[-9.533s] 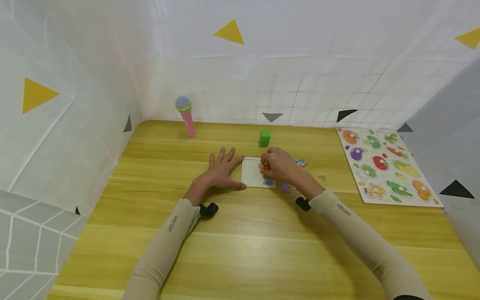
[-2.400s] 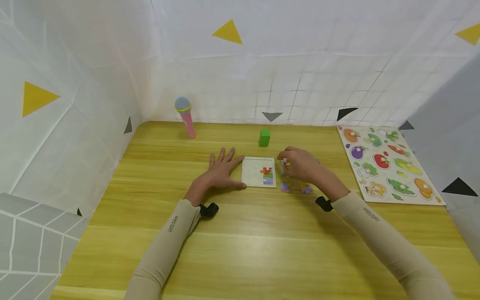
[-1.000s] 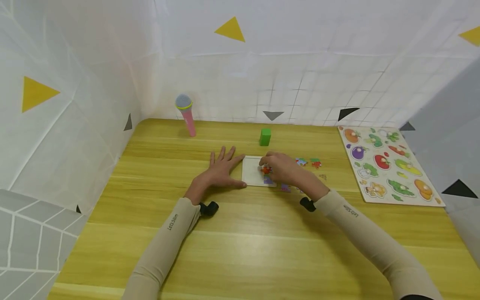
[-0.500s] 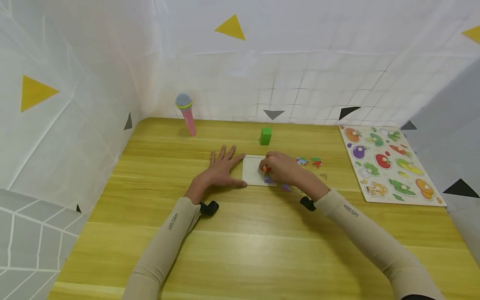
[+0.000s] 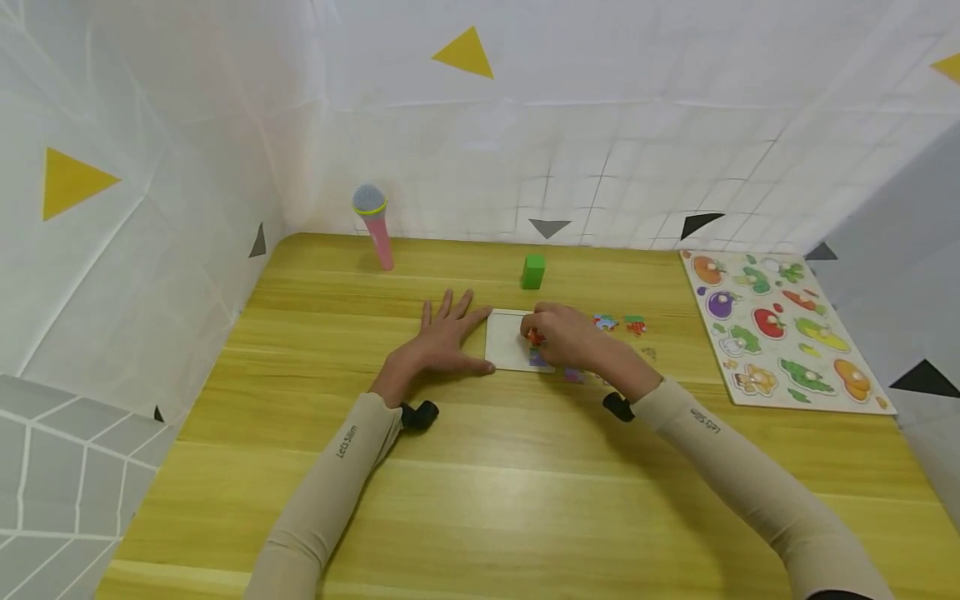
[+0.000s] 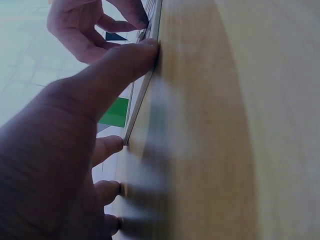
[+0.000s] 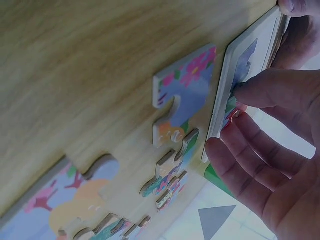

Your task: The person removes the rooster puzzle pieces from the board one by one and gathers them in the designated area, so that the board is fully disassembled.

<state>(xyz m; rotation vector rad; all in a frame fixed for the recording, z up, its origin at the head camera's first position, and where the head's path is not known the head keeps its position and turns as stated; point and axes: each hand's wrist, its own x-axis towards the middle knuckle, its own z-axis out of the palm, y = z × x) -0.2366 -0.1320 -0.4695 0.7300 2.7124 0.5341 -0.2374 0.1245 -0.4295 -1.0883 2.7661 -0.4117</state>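
Note:
My left hand [image 5: 437, 345] lies spread on the table, its thumb and index fingertips touching the left edge of a small white puzzle tray [image 5: 506, 340]. Over the tray's right side my right hand [image 5: 568, 335] is bent, pinching a puzzle piece with red on it [image 5: 534, 337], partly hidden by the fingers. A purple-blue puzzle piece [image 5: 537, 358] sits in the tray's lower right corner. The right wrist view shows the thumb and fingers [image 7: 246, 132] around the red-and-green part, and a loose flowered piece [image 7: 192, 80] just outside the tray.
More loose pieces lie right of the tray, including a blue one [image 5: 603, 322] and a red-green one [image 5: 635, 325]. A green block [image 5: 533, 272] stands behind it. A pink toy microphone [image 5: 378, 233] is back left; a vegetable peg board [image 5: 787, 333] lies at right.
My right hand went from the tray to the loose pieces, then back left over the tray's right side, where it has barely moved since. The left hand has stayed in place.

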